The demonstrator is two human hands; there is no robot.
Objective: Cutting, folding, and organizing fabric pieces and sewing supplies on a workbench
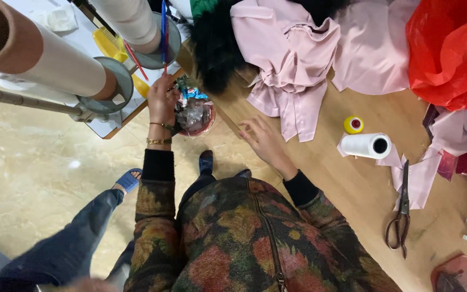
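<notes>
The left hand (162, 100) reaches out over the small round red-rimmed bin (195, 117) stuffed with crumpled clear plastic and scraps, which stands on the pale marble floor (39, 178) just beside the edge of the wooden counter (352, 184). Its fingers curl at the bin's near rim, and whether its grip has closed on anything there cannot be told. Two thin gold bracelets sit on that wrist above a black cuff.

The right hand (263, 141) lies low over the counter's edge with fingers spread and slightly bent, its grip open and holding nothing; its fingertips are near the hanging hem of the pale pink satin garment (293, 65) heaped on the counter. Beside the garment to the left lies a black furry piece (217, 48).

Further along the counter, a small yellow spool with a red centre (354, 125) stands just beside a white roll with a dark hollow core (367, 145), which rests on pink fabric offcuts (420, 181). Dark-handled scissors (401, 216) lie below these, blades pointing at the offcuts. A crumpled red plastic bag (449, 48) sits at the counter's far right.

Left of the bin, large white rolls on brown cardboard tubes (44, 54) lie on a stand, with a yellow comb (109, 43) behind them. Another person's leg in blue jeans (76, 243) and a blue slipper is on the floor nearby.
</notes>
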